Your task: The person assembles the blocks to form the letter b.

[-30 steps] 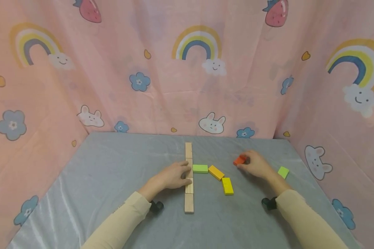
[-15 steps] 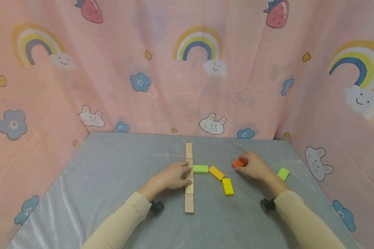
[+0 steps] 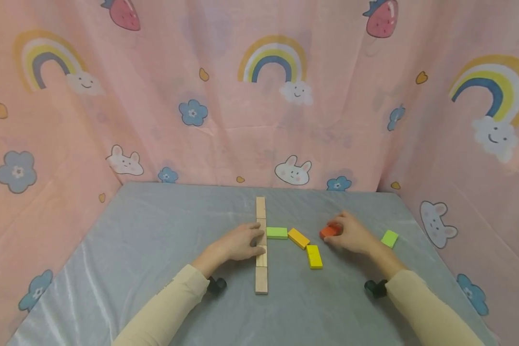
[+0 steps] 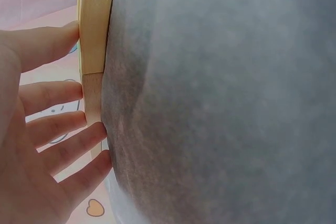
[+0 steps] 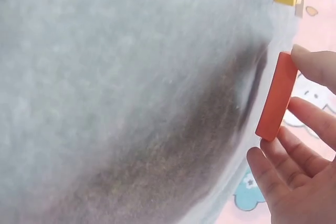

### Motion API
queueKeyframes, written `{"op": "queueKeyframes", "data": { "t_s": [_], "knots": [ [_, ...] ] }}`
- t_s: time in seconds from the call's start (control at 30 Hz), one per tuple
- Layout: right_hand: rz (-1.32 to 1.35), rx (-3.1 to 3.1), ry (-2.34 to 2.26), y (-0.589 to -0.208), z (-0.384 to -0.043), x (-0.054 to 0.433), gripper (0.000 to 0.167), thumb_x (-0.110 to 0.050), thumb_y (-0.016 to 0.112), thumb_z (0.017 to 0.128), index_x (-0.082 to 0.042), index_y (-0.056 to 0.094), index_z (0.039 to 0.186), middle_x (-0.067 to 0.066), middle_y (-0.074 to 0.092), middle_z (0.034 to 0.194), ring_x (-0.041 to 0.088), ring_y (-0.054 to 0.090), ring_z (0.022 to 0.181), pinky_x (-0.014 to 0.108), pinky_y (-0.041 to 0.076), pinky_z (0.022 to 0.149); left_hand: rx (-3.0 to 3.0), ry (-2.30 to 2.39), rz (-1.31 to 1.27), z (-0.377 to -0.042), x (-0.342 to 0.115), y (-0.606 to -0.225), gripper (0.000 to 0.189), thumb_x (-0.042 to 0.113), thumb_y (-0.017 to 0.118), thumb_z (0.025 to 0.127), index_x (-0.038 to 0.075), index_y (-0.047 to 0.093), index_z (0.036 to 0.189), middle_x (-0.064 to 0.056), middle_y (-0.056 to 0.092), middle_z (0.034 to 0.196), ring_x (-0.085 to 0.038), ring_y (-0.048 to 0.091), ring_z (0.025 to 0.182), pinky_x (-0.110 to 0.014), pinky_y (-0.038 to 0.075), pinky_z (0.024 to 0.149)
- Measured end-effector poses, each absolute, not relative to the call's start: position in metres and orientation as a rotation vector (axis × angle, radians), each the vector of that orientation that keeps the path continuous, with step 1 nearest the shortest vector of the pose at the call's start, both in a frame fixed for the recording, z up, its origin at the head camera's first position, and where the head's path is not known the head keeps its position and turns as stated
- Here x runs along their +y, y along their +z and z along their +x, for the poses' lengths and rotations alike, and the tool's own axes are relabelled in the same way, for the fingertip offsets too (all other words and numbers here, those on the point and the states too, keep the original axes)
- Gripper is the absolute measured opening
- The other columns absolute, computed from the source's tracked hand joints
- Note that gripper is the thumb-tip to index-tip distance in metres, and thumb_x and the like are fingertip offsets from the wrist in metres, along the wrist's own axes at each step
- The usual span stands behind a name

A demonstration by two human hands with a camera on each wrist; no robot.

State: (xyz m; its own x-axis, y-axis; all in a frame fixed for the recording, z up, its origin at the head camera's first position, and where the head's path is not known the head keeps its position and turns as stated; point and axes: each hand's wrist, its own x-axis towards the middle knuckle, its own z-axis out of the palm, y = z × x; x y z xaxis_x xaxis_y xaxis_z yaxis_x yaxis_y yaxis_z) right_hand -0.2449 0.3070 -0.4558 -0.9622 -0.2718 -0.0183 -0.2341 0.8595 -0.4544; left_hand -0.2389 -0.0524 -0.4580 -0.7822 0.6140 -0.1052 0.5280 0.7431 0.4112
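Several plain wooden blocks [image 3: 261,279] lie end to end in a straight row. My left hand [image 3: 239,244] rests against that row's middle, and in the left wrist view its spread fingers [image 4: 58,94] touch the wood's edge. To the right, my right hand [image 3: 353,235] pinches a red-orange block [image 3: 328,232] between thumb and fingers; the right wrist view shows the block [image 5: 277,97] tilted, a shadow on the cloth beside it. A green block [image 3: 277,233] meets the wooden row, followed by an orange block [image 3: 299,238] and a yellow block [image 3: 314,257] in a curve.
Another green block [image 3: 389,239] lies on the grey cloth [image 3: 311,312] beyond the right wrist, partly behind the forearm. A pink patterned curtain [image 3: 225,144] encloses the back and sides of the table. Dark wrist cameras [image 3: 375,288] hang below both wrists.
My right hand has moved a little left and toward me with the red-orange block, closer to the orange and yellow blocks. The left hand stays at the wooden row.
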Motion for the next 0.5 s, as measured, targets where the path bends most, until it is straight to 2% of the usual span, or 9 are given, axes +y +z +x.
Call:
{"op": "queueKeyframes", "data": {
  "t_s": [0.27, 0.5],
  "knots": [
    [-0.483, 2.964, -0.708, -0.447, -0.230, 0.301, 0.048, -0.034, 0.082, 0.087, -0.003, 0.071, 0.122, 0.012, 0.056, 0.121, 0.028, 0.055, 0.104, 0.049, 0.053, 0.090, 2.713, 0.540, 0.900, -0.240, -0.053, -0.458, 0.059, 0.039, 0.066, 0.099, 0.006, 0.054, 0.147, -0.015, 0.039, 0.159, -0.034, 0.038, 0.146, -0.047, 0.036, 0.116],
    [-0.575, 2.965, -0.748, -0.441, -0.214, 0.292, 0.044, -0.033, 0.083, 0.086, -0.005, 0.072, 0.118, 0.008, 0.057, 0.114, 0.025, 0.054, 0.100, 0.043, 0.053, 0.084, 2.717, 0.539, 0.891, -0.239, -0.052, -0.458, 0.059, 0.038, 0.066, 0.099, 0.006, 0.055, 0.147, -0.014, 0.039, 0.159, -0.034, 0.038, 0.146, -0.048, 0.036, 0.116]
  ]
}}
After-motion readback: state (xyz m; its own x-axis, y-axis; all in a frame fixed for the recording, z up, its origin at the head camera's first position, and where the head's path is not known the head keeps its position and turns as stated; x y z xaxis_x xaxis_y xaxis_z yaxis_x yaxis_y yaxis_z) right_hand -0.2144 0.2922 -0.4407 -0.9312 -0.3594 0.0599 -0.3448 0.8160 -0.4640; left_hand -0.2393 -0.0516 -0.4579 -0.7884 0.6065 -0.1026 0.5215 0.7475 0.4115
